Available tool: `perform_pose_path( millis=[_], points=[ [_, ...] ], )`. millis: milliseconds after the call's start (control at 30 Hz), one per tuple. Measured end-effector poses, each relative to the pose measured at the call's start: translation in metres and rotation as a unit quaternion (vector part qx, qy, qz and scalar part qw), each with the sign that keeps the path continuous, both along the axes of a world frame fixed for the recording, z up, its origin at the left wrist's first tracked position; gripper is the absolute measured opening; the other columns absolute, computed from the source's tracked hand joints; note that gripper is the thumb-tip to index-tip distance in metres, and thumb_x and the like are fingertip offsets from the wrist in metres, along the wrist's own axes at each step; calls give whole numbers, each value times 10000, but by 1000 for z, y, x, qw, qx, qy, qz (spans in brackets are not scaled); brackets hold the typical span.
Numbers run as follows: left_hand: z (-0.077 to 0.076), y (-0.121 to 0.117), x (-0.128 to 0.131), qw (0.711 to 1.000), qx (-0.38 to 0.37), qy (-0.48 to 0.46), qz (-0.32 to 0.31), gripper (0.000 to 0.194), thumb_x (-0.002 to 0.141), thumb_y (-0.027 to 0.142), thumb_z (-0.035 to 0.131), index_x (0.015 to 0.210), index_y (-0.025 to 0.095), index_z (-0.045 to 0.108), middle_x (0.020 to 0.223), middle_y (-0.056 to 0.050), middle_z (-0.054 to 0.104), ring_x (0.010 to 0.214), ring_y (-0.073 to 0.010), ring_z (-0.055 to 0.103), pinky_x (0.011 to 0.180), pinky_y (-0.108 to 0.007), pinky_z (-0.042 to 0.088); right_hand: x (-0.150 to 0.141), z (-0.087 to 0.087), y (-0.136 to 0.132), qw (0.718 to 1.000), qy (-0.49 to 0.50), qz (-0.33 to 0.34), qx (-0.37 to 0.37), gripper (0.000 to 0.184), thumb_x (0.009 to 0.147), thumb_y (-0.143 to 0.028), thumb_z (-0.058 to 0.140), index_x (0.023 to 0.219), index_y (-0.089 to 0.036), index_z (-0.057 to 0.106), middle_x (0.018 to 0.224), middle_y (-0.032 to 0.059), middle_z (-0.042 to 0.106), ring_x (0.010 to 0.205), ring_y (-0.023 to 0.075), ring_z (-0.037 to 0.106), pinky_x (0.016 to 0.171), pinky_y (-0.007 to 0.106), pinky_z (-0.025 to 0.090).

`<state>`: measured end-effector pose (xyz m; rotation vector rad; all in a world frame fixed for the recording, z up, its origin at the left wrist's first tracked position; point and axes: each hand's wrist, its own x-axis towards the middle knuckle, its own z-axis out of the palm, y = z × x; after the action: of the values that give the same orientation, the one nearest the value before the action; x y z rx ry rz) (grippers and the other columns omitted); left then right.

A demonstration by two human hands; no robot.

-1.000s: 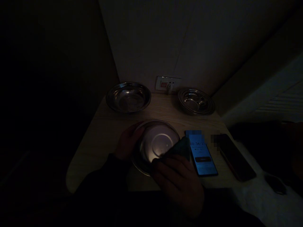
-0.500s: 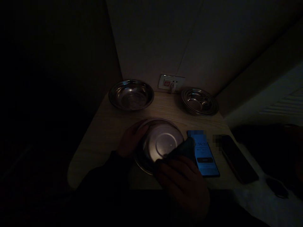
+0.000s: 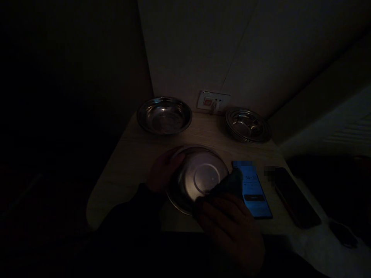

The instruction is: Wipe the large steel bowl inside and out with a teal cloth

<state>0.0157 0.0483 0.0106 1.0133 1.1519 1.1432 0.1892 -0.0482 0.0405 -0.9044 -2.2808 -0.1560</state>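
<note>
A round steel bowl is held with its underside facing me, tilted above the small wooden table. My left hand grips its left rim, the thumb lying over the outer side. Against the lower right of the bowl, my right hand presses a dark cloth, fingers closed over it. One corner of the cloth sticks up beside the phone. The light is very dim, so finger details are hard to see.
Another steel bowl stands at the back left, and nested steel bowls at the back right. A lit phone lies right of my hands, beside a dark oblong case. A wall socket with a plug is behind.
The whole view has shifted slightly, so everything sits a little further right. My right hand and the cloth stay at the bowl's lower right; the left grip is unchanged.
</note>
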Motion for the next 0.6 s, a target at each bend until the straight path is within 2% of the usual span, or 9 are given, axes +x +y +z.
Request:
perform_pose_path(
  millis=[200, 600],
  points=[
    [-3, 0, -1, 1000, 23, 14, -6, 486, 747, 457, 650, 1111, 136, 662, 1174, -93, 678, 1149, -265, 573, 1016, -370, 403, 0, 0, 1, 1000, 0, -2, -1, 247, 963, -145, 442, 933, -185, 684, 987, -10, 738, 913, 141, 616, 864, 333, 468],
    [0, 1, -1, 999, 18, 26, -12, 492, 742, 461, 640, 1113, 139, 654, 1180, -86, 677, 1145, -264, 575, 1024, -387, 397, 2, 1, 1, 1000, -11, -5, -9, 254, 967, -150, 439, 933, -177, 689, 989, -14, 738, 913, 145, 613, 877, 334, 450]
  ],
)
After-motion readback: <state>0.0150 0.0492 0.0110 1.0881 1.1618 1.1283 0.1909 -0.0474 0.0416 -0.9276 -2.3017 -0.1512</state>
